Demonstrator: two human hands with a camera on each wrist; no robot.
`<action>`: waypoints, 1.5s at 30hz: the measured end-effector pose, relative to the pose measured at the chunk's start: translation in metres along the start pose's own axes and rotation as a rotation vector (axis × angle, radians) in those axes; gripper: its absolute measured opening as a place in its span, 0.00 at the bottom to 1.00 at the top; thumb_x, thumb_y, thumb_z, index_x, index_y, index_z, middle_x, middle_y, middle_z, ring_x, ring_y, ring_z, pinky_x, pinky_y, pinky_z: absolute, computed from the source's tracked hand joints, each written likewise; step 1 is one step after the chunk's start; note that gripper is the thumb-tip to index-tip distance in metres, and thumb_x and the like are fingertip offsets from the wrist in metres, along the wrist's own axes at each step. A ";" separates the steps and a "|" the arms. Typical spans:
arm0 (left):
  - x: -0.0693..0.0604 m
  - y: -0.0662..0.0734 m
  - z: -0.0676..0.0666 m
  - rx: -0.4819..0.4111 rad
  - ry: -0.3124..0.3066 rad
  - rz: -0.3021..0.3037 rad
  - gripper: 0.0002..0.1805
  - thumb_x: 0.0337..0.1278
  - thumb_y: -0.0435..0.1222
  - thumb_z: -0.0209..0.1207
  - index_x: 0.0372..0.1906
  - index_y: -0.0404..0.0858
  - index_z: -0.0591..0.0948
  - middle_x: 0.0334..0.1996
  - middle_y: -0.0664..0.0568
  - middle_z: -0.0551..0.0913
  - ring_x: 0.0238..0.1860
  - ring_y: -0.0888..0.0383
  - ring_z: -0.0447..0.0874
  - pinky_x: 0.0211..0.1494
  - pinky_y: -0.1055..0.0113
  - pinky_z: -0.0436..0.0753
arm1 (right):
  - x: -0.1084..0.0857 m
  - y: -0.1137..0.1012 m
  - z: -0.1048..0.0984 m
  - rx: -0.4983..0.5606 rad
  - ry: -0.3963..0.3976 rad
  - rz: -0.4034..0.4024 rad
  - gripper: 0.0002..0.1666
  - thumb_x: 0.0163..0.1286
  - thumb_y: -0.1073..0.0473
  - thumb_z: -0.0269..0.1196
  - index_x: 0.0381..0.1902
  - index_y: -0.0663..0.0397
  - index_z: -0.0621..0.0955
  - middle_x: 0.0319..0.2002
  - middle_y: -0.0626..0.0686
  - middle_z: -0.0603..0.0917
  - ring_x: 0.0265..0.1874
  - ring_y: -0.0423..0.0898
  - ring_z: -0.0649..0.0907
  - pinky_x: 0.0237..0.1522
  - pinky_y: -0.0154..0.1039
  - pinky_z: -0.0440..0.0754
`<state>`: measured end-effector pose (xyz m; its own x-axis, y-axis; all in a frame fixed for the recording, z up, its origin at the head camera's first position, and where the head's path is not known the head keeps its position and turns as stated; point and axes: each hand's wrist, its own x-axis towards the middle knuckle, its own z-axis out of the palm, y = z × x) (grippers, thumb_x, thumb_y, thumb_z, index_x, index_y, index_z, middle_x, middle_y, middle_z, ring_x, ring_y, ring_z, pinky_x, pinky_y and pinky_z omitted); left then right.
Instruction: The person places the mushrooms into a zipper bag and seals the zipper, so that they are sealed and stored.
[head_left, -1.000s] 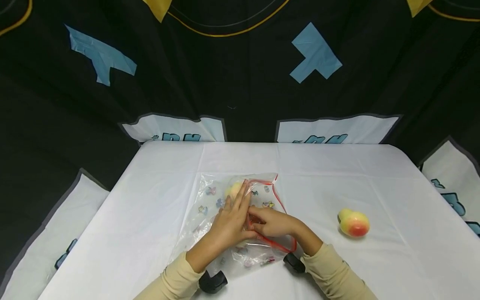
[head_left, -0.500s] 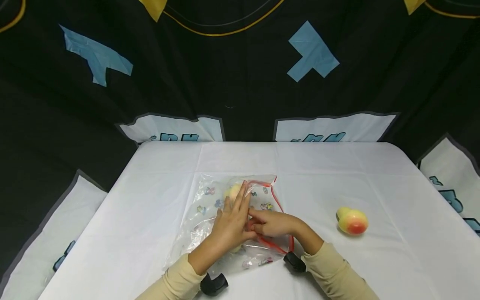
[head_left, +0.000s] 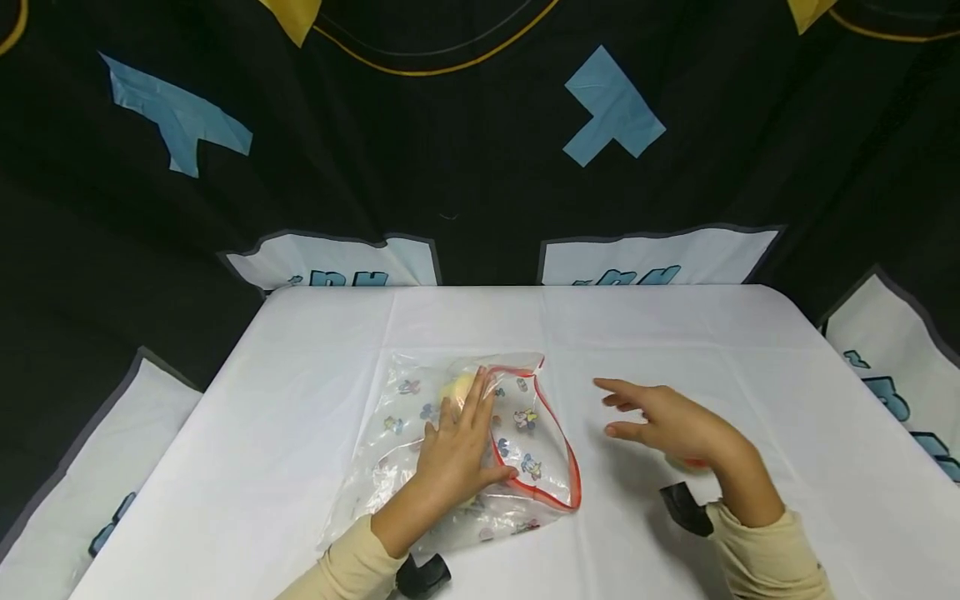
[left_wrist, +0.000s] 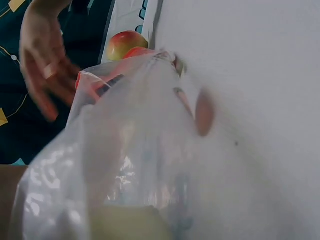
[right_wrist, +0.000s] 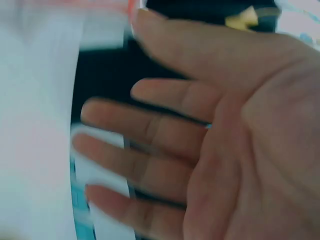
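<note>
Peeking past hands [head_left: 453, 458] [head_left: 671, 418], bagged and loose fruit [head_left: 454, 390] [head_left: 693, 463]

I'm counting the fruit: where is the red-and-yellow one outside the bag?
In the head view, the loose fruit lies right of the plastic bag, mostly hidden behind the right hand; the left wrist view shows it beyond the bag.

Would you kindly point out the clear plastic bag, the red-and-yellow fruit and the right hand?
Clear plastic bag [head_left: 405, 417], head view: printed wall.
Red-and-yellow fruit [left_wrist: 126, 44], left wrist view: visible middle.
Right hand [head_left: 667, 421], head view: back of hand.
</note>
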<state>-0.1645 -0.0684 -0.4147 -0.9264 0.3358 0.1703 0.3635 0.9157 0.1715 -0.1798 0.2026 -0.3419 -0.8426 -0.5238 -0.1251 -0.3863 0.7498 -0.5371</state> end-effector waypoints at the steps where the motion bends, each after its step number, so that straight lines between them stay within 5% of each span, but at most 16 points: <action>1: 0.000 0.000 0.000 0.003 0.002 -0.003 0.59 0.30 0.62 0.66 0.70 0.39 0.55 0.73 0.53 0.38 0.60 0.27 0.61 0.46 0.34 0.71 | -0.006 0.009 -0.005 -0.014 0.019 0.045 0.40 0.60 0.46 0.61 0.65 0.59 0.63 0.53 0.62 0.78 0.53 0.59 0.76 0.51 0.57 0.73; 6: 0.001 -0.001 0.001 0.027 0.017 -0.008 0.59 0.30 0.62 0.66 0.70 0.39 0.55 0.73 0.53 0.38 0.59 0.28 0.63 0.45 0.35 0.73 | -0.028 0.054 -0.025 -0.043 -0.019 0.350 0.53 0.54 0.41 0.64 0.68 0.62 0.55 0.58 0.72 0.69 0.56 0.70 0.67 0.48 0.65 0.70; 9: 0.002 -0.001 0.002 0.025 0.016 -0.015 0.59 0.31 0.62 0.66 0.70 0.39 0.54 0.73 0.53 0.38 0.59 0.27 0.63 0.45 0.35 0.73 | -0.034 0.074 -0.031 -0.023 -0.076 0.457 0.59 0.51 0.37 0.65 0.68 0.63 0.51 0.59 0.73 0.65 0.56 0.72 0.64 0.47 0.66 0.69; 17: 0.004 0.000 0.002 0.012 0.001 -0.023 0.60 0.30 0.62 0.66 0.70 0.40 0.54 0.73 0.53 0.37 0.59 0.26 0.62 0.46 0.34 0.72 | -0.030 0.085 -0.027 0.117 -0.174 0.450 0.58 0.50 0.42 0.68 0.68 0.62 0.53 0.56 0.73 0.69 0.46 0.59 0.75 0.30 0.44 0.78; 22: 0.004 0.000 0.000 0.017 -0.017 -0.024 0.61 0.29 0.62 0.66 0.71 0.41 0.52 0.73 0.54 0.36 0.59 0.27 0.62 0.47 0.35 0.71 | -0.024 0.081 -0.025 0.120 -0.190 0.429 0.51 0.50 0.44 0.68 0.65 0.65 0.61 0.53 0.73 0.72 0.42 0.55 0.78 0.30 0.44 0.80; 28: 0.003 -0.001 0.000 0.012 -0.024 -0.021 0.63 0.27 0.64 0.66 0.71 0.41 0.52 0.73 0.53 0.39 0.60 0.27 0.61 0.47 0.35 0.71 | -0.020 0.076 -0.021 0.060 -0.155 0.397 0.45 0.49 0.44 0.69 0.59 0.64 0.70 0.52 0.72 0.73 0.39 0.52 0.78 0.32 0.43 0.80; 35: 0.002 -0.001 0.001 -0.008 -0.032 -0.020 0.63 0.28 0.65 0.65 0.71 0.41 0.50 0.73 0.53 0.40 0.60 0.27 0.60 0.48 0.34 0.70 | -0.017 0.063 -0.018 -0.069 -0.065 0.287 0.35 0.48 0.49 0.70 0.53 0.60 0.77 0.50 0.67 0.77 0.47 0.59 0.74 0.45 0.54 0.73; 45: 0.002 -0.002 0.000 -0.010 -0.037 -0.023 0.64 0.27 0.65 0.65 0.71 0.41 0.50 0.73 0.53 0.39 0.60 0.27 0.60 0.48 0.33 0.70 | -0.012 0.040 -0.018 -0.076 -0.010 0.177 0.34 0.50 0.51 0.69 0.54 0.60 0.76 0.42 0.57 0.81 0.38 0.49 0.74 0.38 0.41 0.72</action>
<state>-0.1667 -0.0694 -0.4146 -0.9374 0.3232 0.1301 0.3431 0.9210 0.1842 -0.1918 0.2466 -0.3467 -0.8962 -0.3848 -0.2207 -0.2599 0.8587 -0.4417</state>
